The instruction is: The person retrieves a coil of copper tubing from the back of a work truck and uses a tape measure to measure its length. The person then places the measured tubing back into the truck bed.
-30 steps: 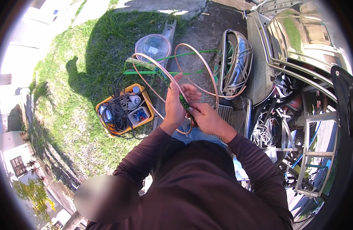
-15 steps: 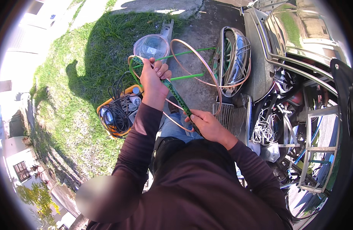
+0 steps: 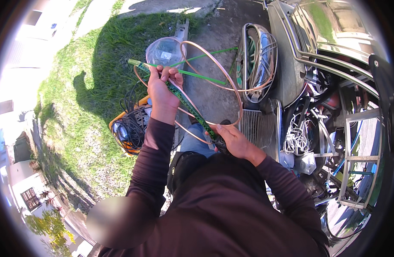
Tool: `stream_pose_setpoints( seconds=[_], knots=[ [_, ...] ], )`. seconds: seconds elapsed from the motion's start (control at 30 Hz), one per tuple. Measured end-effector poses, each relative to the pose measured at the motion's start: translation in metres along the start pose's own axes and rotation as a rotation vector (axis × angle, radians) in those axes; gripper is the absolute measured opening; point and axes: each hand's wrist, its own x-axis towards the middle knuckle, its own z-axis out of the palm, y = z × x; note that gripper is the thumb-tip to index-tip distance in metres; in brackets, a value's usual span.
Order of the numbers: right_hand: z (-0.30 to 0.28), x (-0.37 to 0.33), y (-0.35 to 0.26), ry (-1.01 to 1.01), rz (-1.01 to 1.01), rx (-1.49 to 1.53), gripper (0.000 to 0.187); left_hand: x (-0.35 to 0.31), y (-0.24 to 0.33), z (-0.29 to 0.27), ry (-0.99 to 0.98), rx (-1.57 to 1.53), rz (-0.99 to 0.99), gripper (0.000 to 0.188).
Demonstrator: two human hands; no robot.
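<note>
A tape measure's green blade [image 3: 188, 102] stretches slantwise between my hands, its free end jutting past my left hand toward the upper left. My left hand [image 3: 163, 92] is closed around the blade, with a copper tube [image 3: 218, 58] running close alongside. Lower down, my right hand [image 3: 237, 141] grips the dark tape measure case [image 3: 221, 144] near my waist. The tube loops out to the right beyond my hands, and part of it passes under the blade. My fingers hide whether the left hand also pinches the tube.
A yellow-orange container [image 3: 116, 118] with black cables sits on the grass at left. Ahead lie a coil in clear plastic [image 3: 165, 55] and bright green strips [image 3: 203, 77]. At right stand a vehicle [image 3: 286, 55], an oval metal frame [image 3: 247, 60], white cable [image 3: 296, 139] and a ladder [image 3: 361, 158].
My left hand has shifted slightly left and down. The blade's end, curled near that hand before, now sticks out straight to the upper left. The copper loop has moved slightly left.
</note>
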Motion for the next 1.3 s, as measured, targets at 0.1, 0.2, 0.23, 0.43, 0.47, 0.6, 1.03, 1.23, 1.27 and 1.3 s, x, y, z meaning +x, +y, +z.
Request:
stream_pose_setpoints(
  seconds=[0.1, 0.2, 0.23, 0.43, 0.47, 0.6, 1.03, 1.23, 1.27, 1.3],
  knots=[
    [-0.003, 0.002, 0.003, -0.023, -0.001, -0.012, 0.053, 0.003, 0.004, -0.001, -0.003, -0.059, -0.049, 0.034],
    [-0.006, 0.004, 0.000, -0.023, -0.030, -0.073, 0.052, 0.005, 0.008, -0.002, -0.011, -0.087, -0.057, 0.034],
    [-0.007, 0.004, -0.001, -0.021, -0.024, -0.103, 0.050, 0.005, 0.009, -0.003, -0.005, -0.090, -0.047, 0.034],
    [-0.005, 0.012, -0.012, 0.010, -0.060, -0.195, 0.033, 0.010, 0.008, -0.007, -0.017, -0.081, -0.025, 0.035],
    [-0.006, 0.016, -0.014, 0.026, -0.045, -0.220, 0.031, 0.014, 0.008, -0.007, -0.020, -0.062, -0.018, 0.036],
    [-0.020, 0.037, -0.033, -0.038, -0.023, -0.247, 0.025, 0.019, 0.012, -0.003, 0.069, 0.202, 0.035, 0.045],
    [-0.045, 0.097, -0.078, 0.104, 0.154, -0.022, 0.031, -0.074, -0.107, -0.068, -0.055, 0.905, -0.074, 0.040],
    [-0.051, 0.097, -0.080, 0.173, 0.046, -0.376, 0.025, -0.060, -0.117, -0.061, 0.092, 0.682, -0.153, 0.036],
    [-0.053, 0.095, -0.081, 0.214, 0.021, -0.530, 0.026, -0.059, -0.119, -0.064, 0.046, 0.764, -0.110, 0.035],
    [-0.056, 0.092, -0.082, 0.222, 0.011, -0.622, 0.027, -0.057, -0.121, -0.070, 0.021, 0.838, -0.087, 0.036]
  ],
)
